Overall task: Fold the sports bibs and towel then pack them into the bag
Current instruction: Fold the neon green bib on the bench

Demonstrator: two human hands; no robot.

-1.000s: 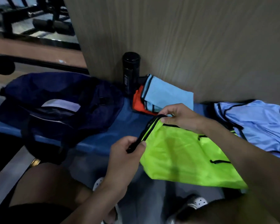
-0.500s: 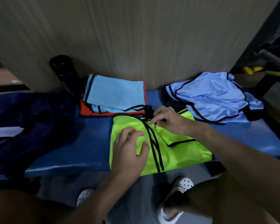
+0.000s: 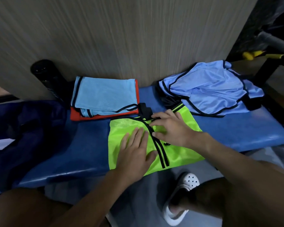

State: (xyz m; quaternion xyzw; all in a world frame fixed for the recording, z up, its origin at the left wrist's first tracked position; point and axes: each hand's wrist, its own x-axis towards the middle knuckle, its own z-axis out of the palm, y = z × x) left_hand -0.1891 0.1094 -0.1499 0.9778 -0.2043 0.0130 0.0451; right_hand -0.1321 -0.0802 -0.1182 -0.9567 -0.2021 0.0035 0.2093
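Neon-green bib (image 3: 121, 128) lies under both flat hands, left (image 3: 134, 153) and right (image 3: 170, 130), fingers spread, pinching nothing.

My left hand (image 3: 134, 154) and right hand (image 3: 170, 128) press flat on a neon green bib (image 3: 121, 128) on the blue bench (image 3: 236, 128). Behind the bib lies a folded light blue bib (image 3: 105, 94); a crumpled blue bib (image 3: 211, 87) lies to its right.

We read gym or changing area: blue padded bench (image 3: 236, 133) against wood-grain wall panel (image 3: 121, 38), mesh sports bibs (image 3: 211, 89) on it, black metal frame (image 3: 267, 71) at right.
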